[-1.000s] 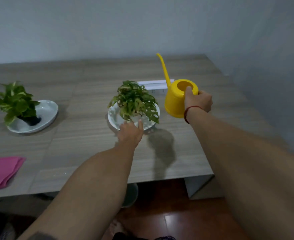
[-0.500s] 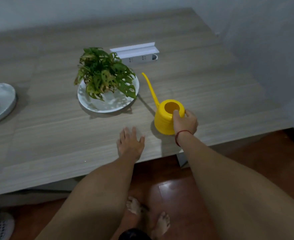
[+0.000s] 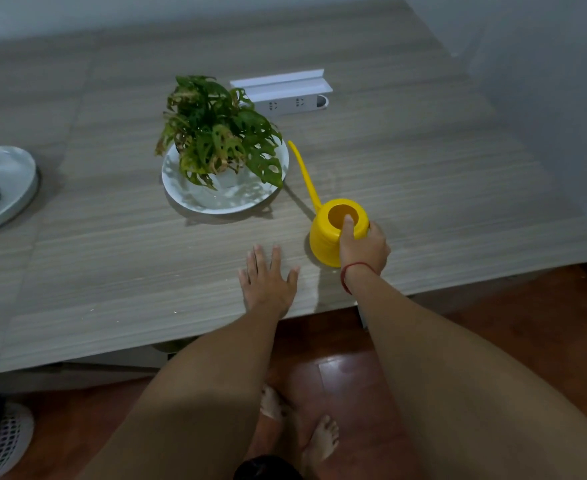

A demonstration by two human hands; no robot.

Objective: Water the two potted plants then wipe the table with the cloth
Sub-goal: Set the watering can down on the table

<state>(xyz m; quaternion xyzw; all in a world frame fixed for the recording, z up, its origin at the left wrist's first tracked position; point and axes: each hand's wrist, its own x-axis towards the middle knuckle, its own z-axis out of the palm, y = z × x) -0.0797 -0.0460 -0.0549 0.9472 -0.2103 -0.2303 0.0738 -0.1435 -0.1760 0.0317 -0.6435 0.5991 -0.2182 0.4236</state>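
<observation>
Currently | watering can (image 3: 325,242) on table (image 3: 423,168) | right hand (image 3: 363,251) grips its rim | left hand (image 3: 267,282) flat, fingers spread | watering likely done; wiping left

No legible text, labels or nos. anywhere

A white power strip (image 3: 290,105) lies at about twelve o'clock, sockets facing up; a white angled ledge (image 3: 281,85) touches its far side; grey wall (image 3: 544,81) rises at two o'clock; red-brown wooden floor (image 3: 527,323) spreads from four to seven o'clock; a white mesh shoe (image 3: 6,441) sits at eight o'clock.
</observation>
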